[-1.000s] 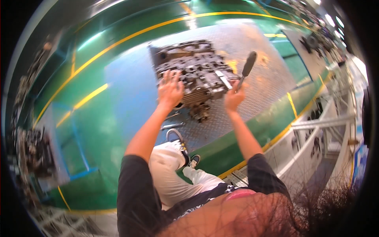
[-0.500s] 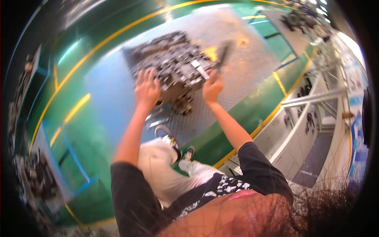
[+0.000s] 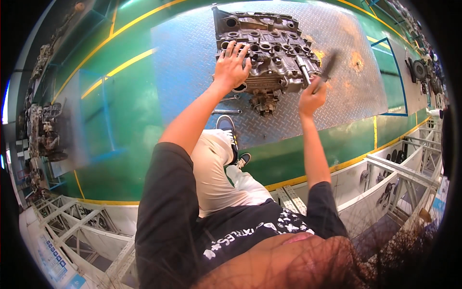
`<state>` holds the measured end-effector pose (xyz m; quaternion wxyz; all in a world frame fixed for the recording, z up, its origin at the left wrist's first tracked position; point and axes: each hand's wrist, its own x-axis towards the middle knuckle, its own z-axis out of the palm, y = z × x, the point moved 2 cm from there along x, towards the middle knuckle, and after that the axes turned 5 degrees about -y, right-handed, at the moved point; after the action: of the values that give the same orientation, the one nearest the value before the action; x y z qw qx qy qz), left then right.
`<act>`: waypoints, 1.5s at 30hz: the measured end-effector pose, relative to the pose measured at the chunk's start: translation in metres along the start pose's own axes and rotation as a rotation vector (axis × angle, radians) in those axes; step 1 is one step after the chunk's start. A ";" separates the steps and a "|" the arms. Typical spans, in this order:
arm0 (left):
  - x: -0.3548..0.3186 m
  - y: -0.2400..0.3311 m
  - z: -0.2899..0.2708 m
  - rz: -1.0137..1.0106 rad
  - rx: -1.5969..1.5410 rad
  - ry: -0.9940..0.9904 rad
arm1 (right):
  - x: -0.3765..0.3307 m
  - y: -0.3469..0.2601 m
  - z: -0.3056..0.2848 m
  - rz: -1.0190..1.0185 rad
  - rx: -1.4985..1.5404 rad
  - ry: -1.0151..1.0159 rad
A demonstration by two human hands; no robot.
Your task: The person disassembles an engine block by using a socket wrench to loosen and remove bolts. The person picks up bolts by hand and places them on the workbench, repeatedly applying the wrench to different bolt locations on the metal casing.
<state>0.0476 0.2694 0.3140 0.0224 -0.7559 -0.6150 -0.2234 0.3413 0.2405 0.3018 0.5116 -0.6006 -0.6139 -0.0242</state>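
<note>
A grey metal engine block (image 3: 264,36) with rows of round openings lies on a steel tread-plate platform (image 3: 185,62). On its near left part rests my left hand (image 3: 232,67), fingers spread and holding nothing. By the block's near right corner, my right hand (image 3: 312,100) is closed around a long dark tool (image 3: 329,66), which points up and away and is too blurred to name. A bright silver bar-shaped piece (image 3: 304,70) stands out just beyond that hand; whether it belongs to the engine, I cannot tell.
Two spanners, one a silver spanner (image 3: 227,111), lie on the platform near my shoe (image 3: 225,124). Green floor (image 3: 130,120) with yellow lines surrounds it. White metal frames (image 3: 392,166) run along behind me and at right. Other engine assemblies (image 3: 45,130) stand at far left.
My view has turned, so engine and hands appear further right and the engine sits squarer. The left hand stays on the engine; the right hand still grips the dark tool.
</note>
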 end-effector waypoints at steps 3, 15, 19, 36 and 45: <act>0.002 0.003 0.001 0.020 -0.004 0.005 | 0.017 -0.002 0.017 0.676 0.651 0.374; 0.003 0.002 0.003 0.021 0.031 0.013 | 0.024 -0.010 0.009 0.048 0.215 -0.052; 0.003 0.002 0.004 0.037 0.018 0.005 | 0.018 -0.027 0.018 0.555 0.639 0.373; -0.001 -0.003 0.003 0.001 0.029 -0.024 | 0.026 0.011 -0.017 -0.093 0.233 -0.150; 0.004 0.004 -0.001 0.013 0.000 -0.039 | 0.029 -0.015 0.011 0.737 0.627 0.330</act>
<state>0.0518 0.2713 0.3172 0.0119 -0.7640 -0.6104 -0.2086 0.3304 0.2645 0.3245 0.7319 -0.5830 -0.2503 0.2487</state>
